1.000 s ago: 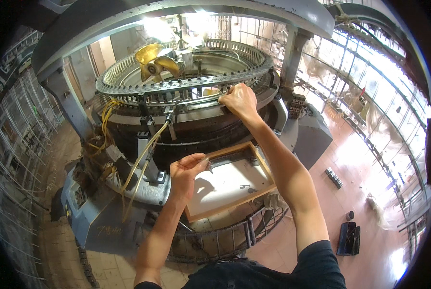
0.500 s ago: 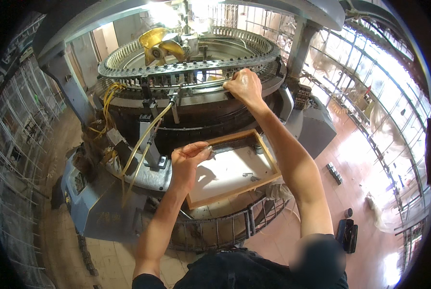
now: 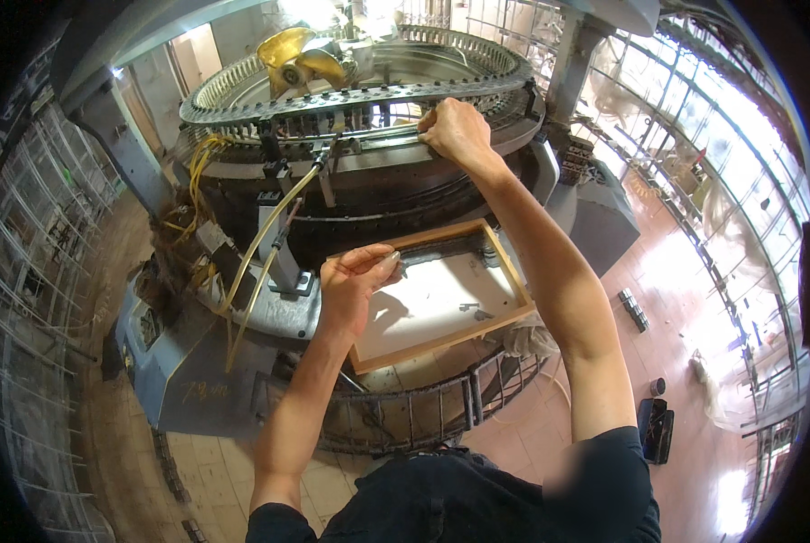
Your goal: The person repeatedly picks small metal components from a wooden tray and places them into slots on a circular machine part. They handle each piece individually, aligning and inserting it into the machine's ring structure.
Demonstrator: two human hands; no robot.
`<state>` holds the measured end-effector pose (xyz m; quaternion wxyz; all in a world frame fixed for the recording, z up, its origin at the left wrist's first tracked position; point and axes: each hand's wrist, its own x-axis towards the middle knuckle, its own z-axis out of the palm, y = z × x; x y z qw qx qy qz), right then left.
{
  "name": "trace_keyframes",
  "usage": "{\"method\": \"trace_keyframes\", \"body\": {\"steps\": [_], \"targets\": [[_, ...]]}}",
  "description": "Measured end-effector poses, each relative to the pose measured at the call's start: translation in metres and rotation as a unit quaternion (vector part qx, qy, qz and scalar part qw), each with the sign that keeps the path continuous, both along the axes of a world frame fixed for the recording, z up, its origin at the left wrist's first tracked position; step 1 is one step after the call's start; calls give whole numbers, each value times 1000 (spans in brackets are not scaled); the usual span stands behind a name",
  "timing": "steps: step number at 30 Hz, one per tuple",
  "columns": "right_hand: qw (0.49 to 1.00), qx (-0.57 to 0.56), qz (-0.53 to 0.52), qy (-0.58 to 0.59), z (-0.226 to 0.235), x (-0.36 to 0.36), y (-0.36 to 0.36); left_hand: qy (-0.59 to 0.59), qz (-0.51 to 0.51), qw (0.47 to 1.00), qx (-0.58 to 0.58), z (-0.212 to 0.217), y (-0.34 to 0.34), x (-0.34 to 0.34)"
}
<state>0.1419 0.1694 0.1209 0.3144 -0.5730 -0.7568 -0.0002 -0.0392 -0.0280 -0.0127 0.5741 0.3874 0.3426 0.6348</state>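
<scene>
A large circular knitting machine (image 3: 360, 100) fills the upper middle, with a toothed metal ring (image 3: 477, 86) around its top. My right hand (image 3: 455, 131) reaches far forward and grips the front edge of that ring, fingers curled over it. My left hand (image 3: 355, 285) hovers lower, over the near left corner of a wooden-framed tray (image 3: 505, 271) with a white bottom. Its fingertips are pinched together; whether something tiny sits between them is too small to tell. A few small dark parts (image 3: 473, 310) lie on the tray's white bottom.
Yellow tubes (image 3: 260, 244) hang down the machine's left side past a grey base block (image 3: 179, 362). A metal guard rail (image 3: 423, 412) curves below the tray. Wire racks (image 3: 25, 271) stand at the left. A dark flat object (image 3: 656, 430) lies on the tiled floor at the right.
The view has tilted, so the machine sits higher and closer. My right hand stays on the ring. My left hand has lifted slightly, and its fingers have closed into a pinch.
</scene>
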Motion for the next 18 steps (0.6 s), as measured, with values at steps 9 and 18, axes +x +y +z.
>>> {"method": "trace_keyframes", "body": {"steps": [9,18], "targets": [[995,34,14,-96,-1,1,3,-27,3,1000,1,2,2,-1],[996,53,18,-70,-5,0,5,-7,-1,1000,4,9,1,6]]}}
